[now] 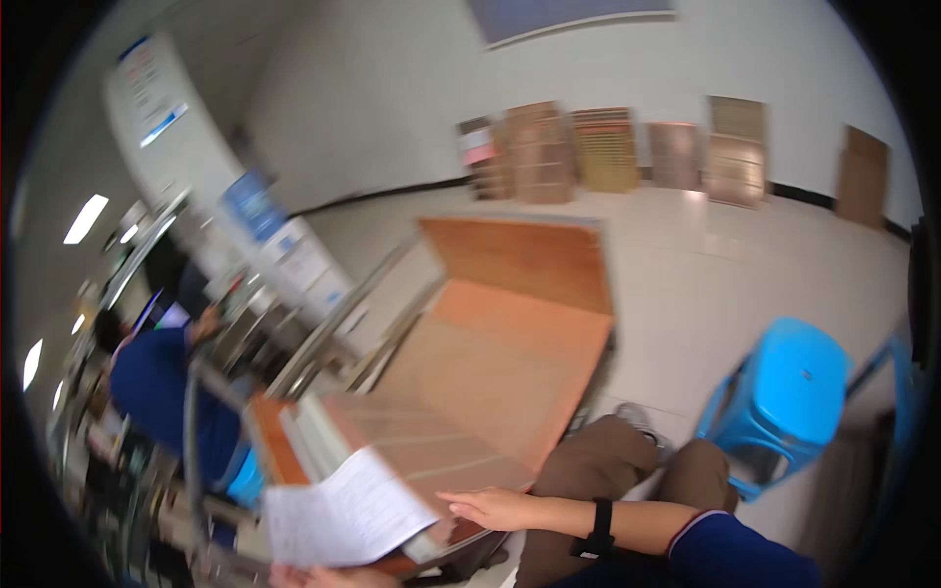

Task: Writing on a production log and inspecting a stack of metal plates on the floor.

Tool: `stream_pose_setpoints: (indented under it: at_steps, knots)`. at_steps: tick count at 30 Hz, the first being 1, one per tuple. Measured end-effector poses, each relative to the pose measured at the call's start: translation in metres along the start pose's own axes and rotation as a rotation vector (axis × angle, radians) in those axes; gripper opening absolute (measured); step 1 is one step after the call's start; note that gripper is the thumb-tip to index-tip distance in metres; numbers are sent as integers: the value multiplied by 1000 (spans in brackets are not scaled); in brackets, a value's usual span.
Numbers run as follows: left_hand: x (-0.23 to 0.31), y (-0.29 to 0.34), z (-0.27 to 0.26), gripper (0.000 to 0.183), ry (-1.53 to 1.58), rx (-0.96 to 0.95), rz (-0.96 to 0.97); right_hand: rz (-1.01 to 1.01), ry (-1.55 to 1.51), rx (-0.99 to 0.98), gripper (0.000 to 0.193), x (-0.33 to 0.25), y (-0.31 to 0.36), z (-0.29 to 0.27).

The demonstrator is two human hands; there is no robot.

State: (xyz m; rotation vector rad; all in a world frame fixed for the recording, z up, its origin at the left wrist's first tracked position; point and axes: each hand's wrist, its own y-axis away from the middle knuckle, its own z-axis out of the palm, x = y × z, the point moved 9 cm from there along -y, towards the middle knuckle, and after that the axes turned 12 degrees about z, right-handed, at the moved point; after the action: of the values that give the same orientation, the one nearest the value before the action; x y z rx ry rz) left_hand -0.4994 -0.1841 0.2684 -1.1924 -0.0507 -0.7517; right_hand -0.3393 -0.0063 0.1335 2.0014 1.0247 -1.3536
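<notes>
At the lower edge, my left hand point(328, 576) is partly cut off; its fingers close on the near edge of a white sheet of paper point(343, 512) with faint printing. My right hand point(490, 508) reaches in from the right, fingers stretched out and holding nothing, just past the paper's right corner. Beneath it lie thin copper-coloured panels point(421, 431) with pale stripes. They rest in a large open carrier with a raised brown back board point(520, 265). Motion blur smears much of this.
A blue plastic stool point(799, 382) stands to my right. On the left, a person in a dark blue shirt point(172, 397) sits beside metal rails and equipment. Several copper and brown panels point(539, 152) lean against the far wall. A white pillar point(181, 118) carries posted sheets.
</notes>
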Motion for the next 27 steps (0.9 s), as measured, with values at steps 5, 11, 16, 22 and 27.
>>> stream_pose_setpoints:
  at_steps: [5,11,16,22,27]
  knots:
    - [58,11,41,45,-140,-229,92,164,55,571,42,93,103,-127]
    - [78,184,188,27,268,-1242,-536,539,31,1263,33,149,374,-218]
    - [133,345,213,26,643,-2060,73,647,-111,1794,25,141,551,-191]
    - [147,443,240,23,619,-2048,753,740,459,1643,36,155,559,-218]
    - [190,478,307,20,690,-2123,405,981,610,1228,44,200,525,-249]
